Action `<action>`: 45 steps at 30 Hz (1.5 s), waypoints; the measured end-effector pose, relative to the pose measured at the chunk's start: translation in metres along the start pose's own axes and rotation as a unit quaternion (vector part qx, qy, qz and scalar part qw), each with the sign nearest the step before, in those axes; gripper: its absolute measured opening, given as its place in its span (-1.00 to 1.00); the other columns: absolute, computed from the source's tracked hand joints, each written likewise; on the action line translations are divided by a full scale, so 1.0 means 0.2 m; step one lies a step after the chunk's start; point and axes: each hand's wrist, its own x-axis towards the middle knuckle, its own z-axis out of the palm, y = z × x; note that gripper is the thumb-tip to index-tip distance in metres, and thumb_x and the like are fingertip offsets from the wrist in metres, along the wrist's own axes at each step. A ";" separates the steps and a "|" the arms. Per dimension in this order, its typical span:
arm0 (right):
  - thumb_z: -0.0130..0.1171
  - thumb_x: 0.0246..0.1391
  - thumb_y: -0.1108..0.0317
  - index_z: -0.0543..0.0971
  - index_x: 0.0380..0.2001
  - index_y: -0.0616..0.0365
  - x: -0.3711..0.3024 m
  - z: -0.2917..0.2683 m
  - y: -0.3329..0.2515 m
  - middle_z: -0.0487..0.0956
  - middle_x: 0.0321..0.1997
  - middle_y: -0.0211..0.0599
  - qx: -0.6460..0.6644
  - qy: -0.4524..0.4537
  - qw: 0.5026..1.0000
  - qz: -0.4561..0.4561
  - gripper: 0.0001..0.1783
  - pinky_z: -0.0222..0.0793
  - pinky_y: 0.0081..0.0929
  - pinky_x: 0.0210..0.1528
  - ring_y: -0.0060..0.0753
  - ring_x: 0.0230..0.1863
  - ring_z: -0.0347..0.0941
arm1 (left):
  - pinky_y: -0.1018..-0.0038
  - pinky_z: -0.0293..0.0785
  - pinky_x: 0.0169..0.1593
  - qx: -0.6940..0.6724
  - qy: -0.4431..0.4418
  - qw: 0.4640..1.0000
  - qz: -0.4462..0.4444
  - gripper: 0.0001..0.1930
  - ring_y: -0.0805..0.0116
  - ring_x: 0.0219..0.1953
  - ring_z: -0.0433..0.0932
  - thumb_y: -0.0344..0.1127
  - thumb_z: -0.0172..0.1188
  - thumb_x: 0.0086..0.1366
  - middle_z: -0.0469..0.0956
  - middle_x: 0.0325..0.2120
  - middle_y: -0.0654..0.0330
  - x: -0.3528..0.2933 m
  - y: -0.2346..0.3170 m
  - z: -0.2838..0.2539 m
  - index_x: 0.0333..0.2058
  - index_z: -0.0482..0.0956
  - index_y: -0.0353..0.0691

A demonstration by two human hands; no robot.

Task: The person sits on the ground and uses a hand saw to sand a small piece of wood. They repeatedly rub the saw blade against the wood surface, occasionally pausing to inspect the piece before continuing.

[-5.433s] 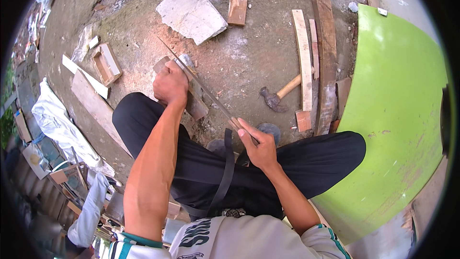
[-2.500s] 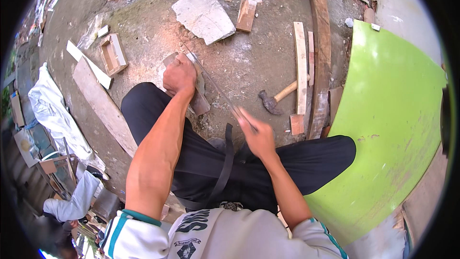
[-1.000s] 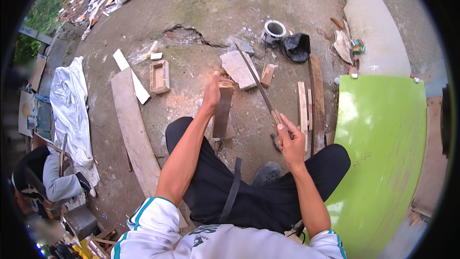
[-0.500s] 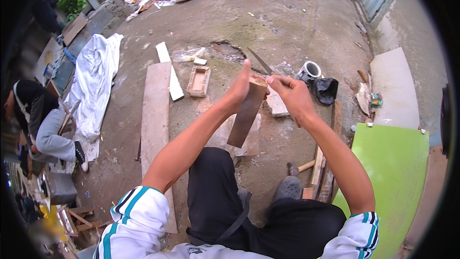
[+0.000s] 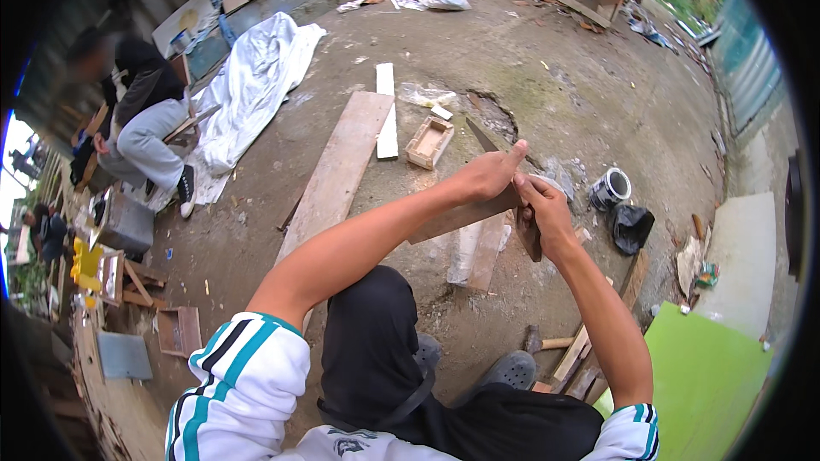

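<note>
A short brown wooden board (image 5: 468,217) is gripped in my left hand (image 5: 495,174), its long face slanting down to the left. My right hand (image 5: 547,215) is closed round a bladed tool with a dark tapered blade (image 5: 481,135) and a brown handle (image 5: 530,239). The blade's tip points up and left beyond my left hand. My hands are close together at the board's upper end, hiding where blade and wood meet. Beneath them on the ground lies a pale, dusty block (image 5: 476,253).
A long plank (image 5: 342,166), white strip (image 5: 387,111) and small wooden box (image 5: 430,142) lie ahead left. Right are a white can (image 5: 610,189), black bag (image 5: 631,229), hammer (image 5: 547,342) and green panel (image 5: 696,376). A person (image 5: 149,119) sits at far left.
My view has turned, shifting the surroundings to the right and showing more at left. The board has tilted flatter, and my right hand is lower beside my left with the tool.
</note>
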 end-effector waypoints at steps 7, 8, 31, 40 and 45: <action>0.32 0.25 0.20 0.66 -0.09 0.15 0.05 0.01 -0.12 0.40 -0.59 -0.63 0.104 -0.072 0.992 0.021 -0.71 0.19 -0.68 -0.57 -0.76 -0.63 0.25 | 0.17 0.35 0.13 0.025 0.069 0.996 -0.056 -0.09 -0.06 -0.03 0.55 0.40 -0.46 0.50 0.60 -0.18 -0.21 -0.18 0.28 -0.12 -0.21 0.59 -0.44; 0.30 0.26 0.20 0.65 -0.12 0.15 0.06 0.00 -0.14 0.40 -0.59 -0.63 0.103 -0.079 0.991 0.022 -0.74 0.20 -0.68 -0.57 -0.75 -0.63 0.25 | 0.18 0.36 0.12 0.028 0.079 0.994 -0.069 -0.09 -0.06 -0.03 0.55 0.40 -0.45 0.50 0.60 -0.19 -0.21 -0.20 0.31 -0.11 -0.21 0.59 -0.44; 0.16 0.30 0.27 0.68 -0.15 0.27 0.13 -0.51 0.46 0.62 -0.31 -0.45 -0.029 0.054 0.997 -0.045 -0.72 0.35 -0.58 -0.20 -0.66 -0.30 0.42 | 0.26 0.48 0.01 -0.009 0.110 0.988 -0.112 -0.64 0.16 -0.15 0.61 -0.20 -0.03 0.30 0.65 -0.21 -0.01 -0.27 -0.11 0.59 -0.11 0.63 -0.26; 0.20 0.27 0.32 0.66 -0.07 0.25 0.10 -0.74 0.64 0.65 -0.19 -0.38 -0.048 0.125 0.990 -0.046 -0.73 0.38 -0.55 -0.02 -0.57 -0.15 0.48 | 0.12 0.40 0.11 0.271 0.057 0.957 -0.089 -0.61 0.03 -0.08 0.63 -0.09 0.00 0.39 0.67 -0.19 -0.05 -0.07 -0.36 0.87 -0.19 0.74 -0.20; 0.19 0.27 0.30 0.66 -0.08 0.25 0.03 -0.76 0.68 0.67 -0.15 -0.33 -0.096 0.127 0.986 -0.046 -0.73 0.39 -0.50 0.04 -0.53 -0.11 0.51 | 0.10 0.38 0.10 0.330 0.077 0.940 -0.042 -0.46 0.07 0.01 0.59 0.19 0.04 0.41 0.65 -0.13 0.01 0.05 -0.47 1.00 -0.02 0.65 -0.18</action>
